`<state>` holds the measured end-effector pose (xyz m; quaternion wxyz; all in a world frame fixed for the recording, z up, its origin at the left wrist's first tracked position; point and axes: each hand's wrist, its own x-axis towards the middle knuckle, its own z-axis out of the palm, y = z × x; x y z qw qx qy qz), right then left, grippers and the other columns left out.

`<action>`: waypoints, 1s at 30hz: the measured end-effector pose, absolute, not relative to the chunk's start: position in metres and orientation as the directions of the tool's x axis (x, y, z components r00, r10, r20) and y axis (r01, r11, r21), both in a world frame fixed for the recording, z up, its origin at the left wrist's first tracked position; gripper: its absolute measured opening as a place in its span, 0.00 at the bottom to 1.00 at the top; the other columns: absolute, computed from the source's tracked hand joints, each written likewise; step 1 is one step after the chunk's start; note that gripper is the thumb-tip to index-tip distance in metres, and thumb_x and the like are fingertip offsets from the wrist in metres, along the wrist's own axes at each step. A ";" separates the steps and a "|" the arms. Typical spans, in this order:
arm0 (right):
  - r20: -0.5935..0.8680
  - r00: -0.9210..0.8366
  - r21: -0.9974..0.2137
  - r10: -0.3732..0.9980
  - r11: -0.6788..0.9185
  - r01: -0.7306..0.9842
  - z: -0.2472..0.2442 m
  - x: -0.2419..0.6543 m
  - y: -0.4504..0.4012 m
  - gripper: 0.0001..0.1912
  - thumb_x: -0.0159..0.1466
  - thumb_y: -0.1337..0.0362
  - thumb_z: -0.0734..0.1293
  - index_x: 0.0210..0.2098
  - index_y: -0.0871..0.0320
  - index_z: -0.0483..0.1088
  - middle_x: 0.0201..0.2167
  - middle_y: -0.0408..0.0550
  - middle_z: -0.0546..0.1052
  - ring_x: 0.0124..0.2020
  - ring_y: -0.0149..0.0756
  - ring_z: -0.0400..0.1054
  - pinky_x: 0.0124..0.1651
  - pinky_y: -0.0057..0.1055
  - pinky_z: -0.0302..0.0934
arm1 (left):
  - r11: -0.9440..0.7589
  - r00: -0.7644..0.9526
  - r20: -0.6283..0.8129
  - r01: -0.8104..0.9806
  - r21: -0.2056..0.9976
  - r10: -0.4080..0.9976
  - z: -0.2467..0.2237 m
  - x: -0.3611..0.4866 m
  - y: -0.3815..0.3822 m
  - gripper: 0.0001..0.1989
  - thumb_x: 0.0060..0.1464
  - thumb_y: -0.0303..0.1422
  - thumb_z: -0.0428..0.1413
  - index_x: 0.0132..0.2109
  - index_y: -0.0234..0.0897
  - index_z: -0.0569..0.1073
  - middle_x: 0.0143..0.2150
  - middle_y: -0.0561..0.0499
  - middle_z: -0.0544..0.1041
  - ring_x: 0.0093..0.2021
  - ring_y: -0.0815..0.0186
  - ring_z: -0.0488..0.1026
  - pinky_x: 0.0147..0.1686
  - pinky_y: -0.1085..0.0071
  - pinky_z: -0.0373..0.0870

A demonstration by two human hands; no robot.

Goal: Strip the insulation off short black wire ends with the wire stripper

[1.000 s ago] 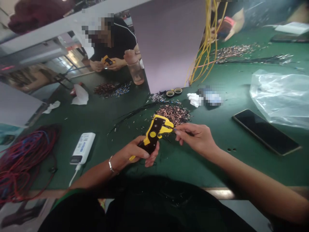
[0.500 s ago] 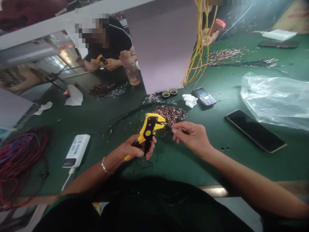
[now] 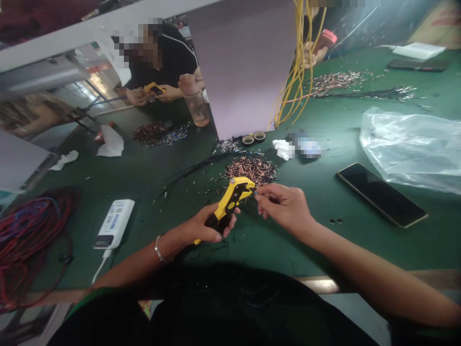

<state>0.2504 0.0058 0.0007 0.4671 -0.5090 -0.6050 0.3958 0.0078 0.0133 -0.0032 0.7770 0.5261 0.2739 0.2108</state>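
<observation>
I am holding a yellow-and-black, pistol-shaped tool (image 3: pixel 236 190) over the green table (image 3: pixel 277 247), my left grip (image 3: pixel 207 225) closed around it, seemingly so its front is facing the tiny blue-tipped piece (image 3: pixel 256 192) my right grip (image 3: pixel 286 202) is pinching near the copper-coloured heap of short wires (image 3: pixel 248 169).

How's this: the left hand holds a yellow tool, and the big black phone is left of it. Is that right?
Not quite: the big black phone lies to the right of the yellow tool held in the left hand, as the head view shows.
</observation>
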 end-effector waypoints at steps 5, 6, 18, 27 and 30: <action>0.130 -0.040 -0.967 0.991 0.136 0.218 0.002 0.249 0.006 0.06 0.58 0.63 0.65 0.27 0.58 0.71 0.14 0.40 0.72 0.13 0.27 0.66 0.19 0.26 0.61 | 0.300 0.788 -0.166 -0.025 0.954 0.592 -0.005 0.009 0.013 0.36 0.39 0.35 0.68 0.57 0.35 0.69 0.41 0.47 0.71 0.36 0.66 0.68 0.36 0.68 0.68; 0.128 -0.037 -0.967 0.991 0.133 0.219 0.003 0.249 0.006 0.06 0.58 0.63 0.65 0.27 0.58 0.71 0.14 0.40 0.72 0.13 0.27 0.66 0.19 0.26 0.61 | 0.301 0.790 -0.164 -0.028 0.953 0.590 -0.005 0.010 0.013 0.36 0.39 0.35 0.68 0.57 0.35 0.69 0.41 0.47 0.70 0.36 0.66 0.68 0.36 0.69 0.68; 0.097 -0.045 -0.967 0.994 0.105 0.230 0.004 0.249 0.003 0.05 0.58 0.63 0.66 0.27 0.57 0.71 0.14 0.39 0.72 0.13 0.27 0.66 0.20 0.26 0.62 | 0.354 0.763 -0.241 0.017 0.935 0.600 -0.006 0.013 0.012 0.29 0.39 0.25 0.62 0.52 0.33 0.71 0.38 0.48 0.73 0.33 0.66 0.71 0.34 0.68 0.67; 0.078 -0.043 -0.985 0.996 0.084 0.151 0.002 0.250 0.005 0.05 0.58 0.63 0.67 0.28 0.57 0.72 0.16 0.40 0.73 0.14 0.27 0.66 0.20 0.26 0.62 | 0.502 0.815 -0.200 -0.126 0.856 0.545 -0.002 0.016 0.014 0.32 0.38 0.28 0.61 0.54 0.32 0.69 0.37 0.46 0.74 0.33 0.62 0.72 0.36 0.63 0.67; 0.080 -0.041 -0.985 0.996 0.085 0.151 0.000 0.251 0.006 0.05 0.58 0.63 0.67 0.28 0.57 0.73 0.16 0.40 0.74 0.14 0.27 0.66 0.21 0.27 0.63 | 0.557 0.834 -0.184 -0.168 0.813 0.520 -0.005 0.014 0.016 0.35 0.36 0.30 0.63 0.56 0.33 0.68 0.38 0.45 0.74 0.35 0.60 0.71 0.38 0.62 0.66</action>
